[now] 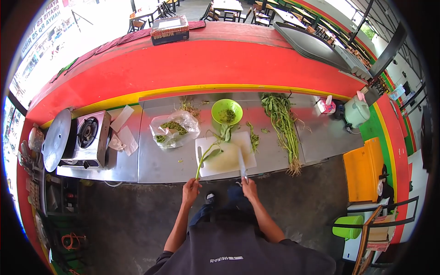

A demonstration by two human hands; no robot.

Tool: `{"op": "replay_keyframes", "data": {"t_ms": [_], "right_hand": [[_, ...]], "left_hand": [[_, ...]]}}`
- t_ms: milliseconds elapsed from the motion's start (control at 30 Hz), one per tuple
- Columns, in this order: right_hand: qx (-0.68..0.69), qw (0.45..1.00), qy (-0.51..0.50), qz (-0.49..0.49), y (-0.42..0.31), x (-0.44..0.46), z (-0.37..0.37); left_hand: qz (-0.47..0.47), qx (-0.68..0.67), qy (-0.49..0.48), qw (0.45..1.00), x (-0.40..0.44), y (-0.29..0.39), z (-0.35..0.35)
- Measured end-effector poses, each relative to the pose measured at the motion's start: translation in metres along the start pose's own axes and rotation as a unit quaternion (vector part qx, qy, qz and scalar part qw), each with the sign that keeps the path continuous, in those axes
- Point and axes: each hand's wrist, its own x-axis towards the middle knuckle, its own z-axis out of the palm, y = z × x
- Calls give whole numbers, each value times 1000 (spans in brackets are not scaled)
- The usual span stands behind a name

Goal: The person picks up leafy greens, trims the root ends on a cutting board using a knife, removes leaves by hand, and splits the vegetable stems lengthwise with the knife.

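My left hand [191, 191] is closed on the lower end of a green leafy stalk [201, 161], whose leaves reach over the white cutting board [220, 166]. In my right hand [249, 189] is a knife [242, 161], its blade pointing away from me over the board's right side. Behind the board stands a lime-green bowl [234, 106] with small green pieces inside. Left of it lies a clear plastic bag [190, 129] holding more green bits. A large bunch of leafy stalks with roots [283, 126] lies on the right. A small sprig [253, 140] rests by the board's right edge.
The steel counter [183, 160] runs along a red wall [206, 59]. At left are a gas stove [88, 137], a large round metal lid [58, 140] and crumpled paper [123, 140]. At right stand a tissue pack [326, 105] and a pale green rice cooker [357, 111].
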Motion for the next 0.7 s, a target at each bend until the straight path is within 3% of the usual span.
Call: {"op": "replay_keyframes", "data": {"t_ms": [33, 100, 333, 400, 467, 500, 633, 700], "right_hand": [[0, 1000, -2, -1, -9, -3, -10], [87, 987, 32, 131, -37, -14, -40], [217, 972, 61, 71, -20, -5, -19], [225, 972, 60, 31, -27, -9, -10], [198, 979, 1, 56, -48, -17, -10], [165, 986, 4, -12, -39, -9, 0], [65, 994, -76, -33, -44, 8, -3], [44, 984, -157, 72, -64, 10, -19]], "left_hand": [[-9, 1, -5, 1000, -5, -2, 1], [-20, -2, -10, 1000, -13, -8, 1], [-34, -68, -22, 997, -6, 2, 6], [11, -102, -24, 994, 1, 21, 9], [30, -118, -19, 992, 5, 51, 13], [47, -134, -14, 990, 8, 62, 15], [106, -146, -26, 983, 24, 65, 19], [135, -64, -40, 988, 31, 49, 17]]}}
